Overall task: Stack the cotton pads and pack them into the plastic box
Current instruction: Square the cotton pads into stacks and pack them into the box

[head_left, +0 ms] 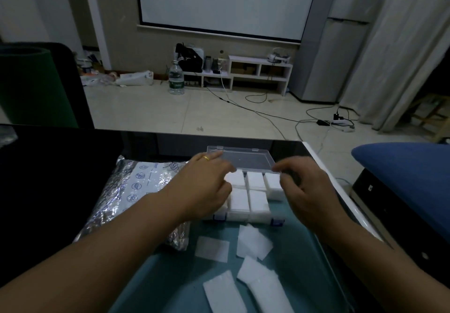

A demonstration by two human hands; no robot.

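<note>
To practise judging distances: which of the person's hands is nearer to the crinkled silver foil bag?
Left. The left hand hovers over the plastic box's left side, right beside the crinkled silver foil bag. The right hand is at the box's right edge, farther away.

The plastic box point(246, 211) is a clear, compartmented case lying flat on the table, its transparent lid point(241, 160) open and laid back on the far side, blue latches on the near edge. The visible compartments hold stacked white cotton pads point(255, 192), filled to about rim height; the leftmost compartments are hidden. Nearer the viewer, loose cotton pads point(253, 240) lie flat on the table: one single square, an overlapping pair or small group, and two thicker white stacks point(243, 288) at the near edge, possibly sleeved in film.
</note>
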